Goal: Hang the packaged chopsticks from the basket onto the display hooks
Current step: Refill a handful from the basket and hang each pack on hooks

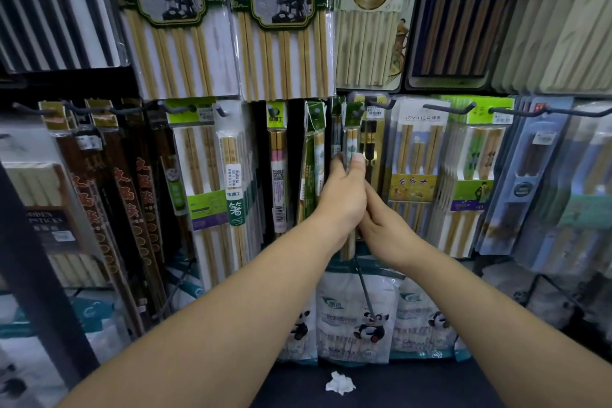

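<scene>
A narrow packet of chopsticks point(351, 136) with a green header card is held upright against the display. My left hand point(342, 199) grips its middle, thumb pressed on the front. My right hand point(384, 228) holds the lower part from the right, just under the left hand. The packet's green top sits at a dark display hook point(359, 113); whether the hook passes through its hole cannot be told. The basket is not in view.
Several other chopstick packets hang on hooks all round, such as a green one point(314, 156) to the left and a Joy Her pack point(418, 156) to the right. Bare hook ends point(450, 108) stick out. Panda-printed bags point(359, 321) hang below. A crumpled white paper point(340, 382) lies on the floor.
</scene>
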Tool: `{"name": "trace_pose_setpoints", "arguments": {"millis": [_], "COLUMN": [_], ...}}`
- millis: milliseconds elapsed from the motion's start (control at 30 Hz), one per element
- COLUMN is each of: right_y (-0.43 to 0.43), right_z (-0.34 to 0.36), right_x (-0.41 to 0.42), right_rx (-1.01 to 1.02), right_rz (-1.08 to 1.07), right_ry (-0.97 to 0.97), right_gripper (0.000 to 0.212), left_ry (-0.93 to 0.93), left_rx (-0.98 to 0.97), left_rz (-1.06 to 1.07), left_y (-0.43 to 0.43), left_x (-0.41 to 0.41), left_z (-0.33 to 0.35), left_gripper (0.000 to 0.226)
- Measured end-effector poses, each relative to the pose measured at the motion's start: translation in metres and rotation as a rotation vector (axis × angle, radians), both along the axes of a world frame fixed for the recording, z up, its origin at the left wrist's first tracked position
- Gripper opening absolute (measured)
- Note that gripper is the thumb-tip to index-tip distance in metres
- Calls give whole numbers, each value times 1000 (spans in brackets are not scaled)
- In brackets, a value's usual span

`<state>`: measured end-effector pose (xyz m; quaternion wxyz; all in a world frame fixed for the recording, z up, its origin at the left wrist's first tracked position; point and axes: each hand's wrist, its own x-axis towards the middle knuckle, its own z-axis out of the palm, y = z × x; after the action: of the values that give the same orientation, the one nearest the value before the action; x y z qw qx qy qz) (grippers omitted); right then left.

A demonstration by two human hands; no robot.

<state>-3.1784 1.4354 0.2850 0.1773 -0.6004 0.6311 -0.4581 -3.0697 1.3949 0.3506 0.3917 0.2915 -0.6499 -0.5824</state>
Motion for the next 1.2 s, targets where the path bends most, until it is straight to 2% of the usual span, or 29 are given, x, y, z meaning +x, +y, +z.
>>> {"name": "trace_pose_setpoints", "arguments": {"millis": [167, 367, 500, 600, 667, 733, 833, 900, 1000, 1100, 1200], "right_y": [10, 51, 83, 100, 108, 115, 119, 116, 106, 101, 100], "right_z": [-5, -23, -62, -94, -115, -134, -163, -190, -242, -303, -365], "right_x": [7, 29, 40, 57, 72, 91, 123, 148, 180, 201, 214], "right_rx": [11, 23, 160, 279, 333, 300, 252, 377, 596, 802, 932], "right_rz": [-6, -143, -302, -372, -375, -408, -435, -348, -164, -5, 50], "right_ry": [-47, -124, -71, -69, -35, 11, 65, 11, -35, -16, 28], "right_gripper": [64, 52, 59, 40, 16, 3, 10, 15, 11, 9, 16], "left_ry": [-42, -201, -351, -453, -521, -607, -705, -775, -940, -1111, -1167], "left_rx": [2, 46, -9, -27, -12, -18, 53, 77, 68, 22, 130], "left_rz": [-41, -195, -269, -321, -313, -241, -66, 49, 234, 444, 480], "left_y": [6, 27, 42, 50, 50, 46, 37, 33, 31, 36, 40], "left_x": [5, 35, 73, 109, 135, 166, 213, 242, 281, 316, 347], "left_z": [-11, -44, -85, -125, -152, -180, -228, -261, -308, -349, -383], "left_gripper": [65, 78, 65, 38, 36, 17, 14, 14, 7, 36, 50]}}
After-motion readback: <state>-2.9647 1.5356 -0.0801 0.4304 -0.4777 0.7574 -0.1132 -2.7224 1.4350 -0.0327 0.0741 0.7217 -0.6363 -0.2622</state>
